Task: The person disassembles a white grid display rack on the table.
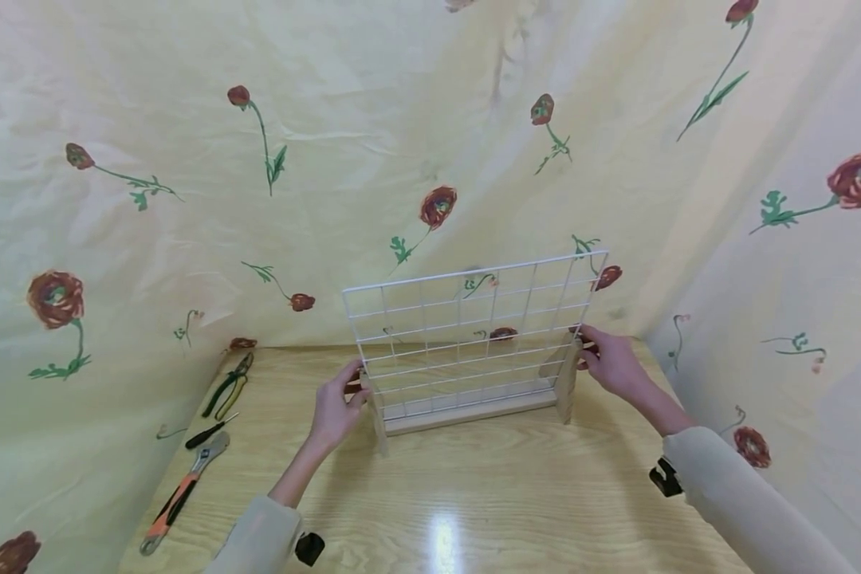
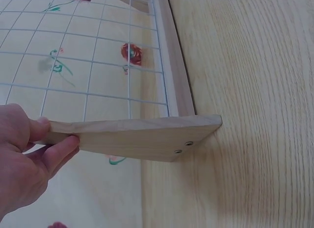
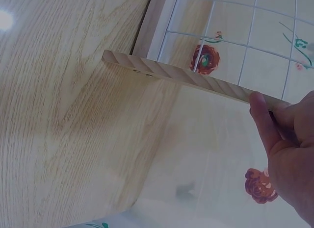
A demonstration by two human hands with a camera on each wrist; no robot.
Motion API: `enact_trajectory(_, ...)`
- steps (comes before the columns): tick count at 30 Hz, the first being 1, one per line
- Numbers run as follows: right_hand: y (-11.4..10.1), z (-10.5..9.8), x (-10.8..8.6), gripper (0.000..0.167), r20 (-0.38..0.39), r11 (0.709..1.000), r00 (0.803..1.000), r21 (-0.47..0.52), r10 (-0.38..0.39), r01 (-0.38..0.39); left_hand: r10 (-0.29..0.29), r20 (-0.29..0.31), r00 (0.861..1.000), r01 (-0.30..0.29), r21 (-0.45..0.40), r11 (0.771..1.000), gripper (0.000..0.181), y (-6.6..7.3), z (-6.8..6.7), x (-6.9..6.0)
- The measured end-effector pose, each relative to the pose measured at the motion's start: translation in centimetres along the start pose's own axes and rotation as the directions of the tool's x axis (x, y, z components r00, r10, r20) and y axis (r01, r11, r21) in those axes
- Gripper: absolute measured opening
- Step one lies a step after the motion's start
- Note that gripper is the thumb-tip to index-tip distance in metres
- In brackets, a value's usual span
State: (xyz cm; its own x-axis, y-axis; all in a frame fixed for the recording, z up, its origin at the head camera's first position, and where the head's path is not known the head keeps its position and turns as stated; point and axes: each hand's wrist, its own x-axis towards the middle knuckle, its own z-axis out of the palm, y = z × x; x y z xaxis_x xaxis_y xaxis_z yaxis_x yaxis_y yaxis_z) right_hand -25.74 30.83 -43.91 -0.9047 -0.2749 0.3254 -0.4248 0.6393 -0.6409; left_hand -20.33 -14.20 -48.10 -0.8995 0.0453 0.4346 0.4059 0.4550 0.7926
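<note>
Apparently most of the assembly is done: at twelve o'clock on the tabletop (image 1: 438,478), I see the white wire grid (image 1: 459,343) upright on a wooden crosspiece (image 1: 473,414) between two boards. Two screw heads (image 2: 189,143) sit in the left board (image 2: 132,137). My left hand (image 1: 339,406) pinches that board — thumb against fingers — and my right hand (image 1: 612,365) pinches the right board (image 3: 186,78). Whether the grid is firmly seated I cannot tell; that check seems left. Pliers (image 1: 229,387), screwdriver (image 1: 208,433) and wrench (image 1: 185,494) lie unheld around nine to ten o'clock.
</note>
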Motion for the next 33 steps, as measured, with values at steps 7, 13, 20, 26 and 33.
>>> enact_trajectory(7,0.0,0.4,-0.1,0.035,-0.004,1.0,1.0,0.018,-0.021,0.021,-0.029,-0.005,1.0,0.029,-0.026,0.999,0.044,0.2,-0.3,-0.5)
enact_trajectory(13,-0.1,0.6,0.0,0.035,0.001,0.999,0.999,0.017,-0.033,0.033,-0.029,-0.012,1.0,0.029,-0.009,1.0,0.045,0.1,-0.5,-1.1)
enact_trajectory(20,-0.1,0.8,0.2,0.036,-0.005,0.999,0.999,0.007,-0.052,0.052,-0.045,-0.005,0.999,0.045,-0.004,0.999,0.046,0.1,-0.8,-1.4)
enact_trajectory(26,-0.1,1.0,0.0,0.036,0.002,0.998,0.998,-0.008,-0.06,0.06,-0.06,-0.015,0.998,0.06,0.003,0.998,0.048,0.1,-1.1,-1.7)
enact_trajectory(33,-0.5,1.1,0.0,0.035,0.009,0.998,0.998,-0.011,-0.069,0.07,-0.061,-0.026,0.998,0.061,-0.014,0.998,0.05,0.1,-1.3,-2.2)
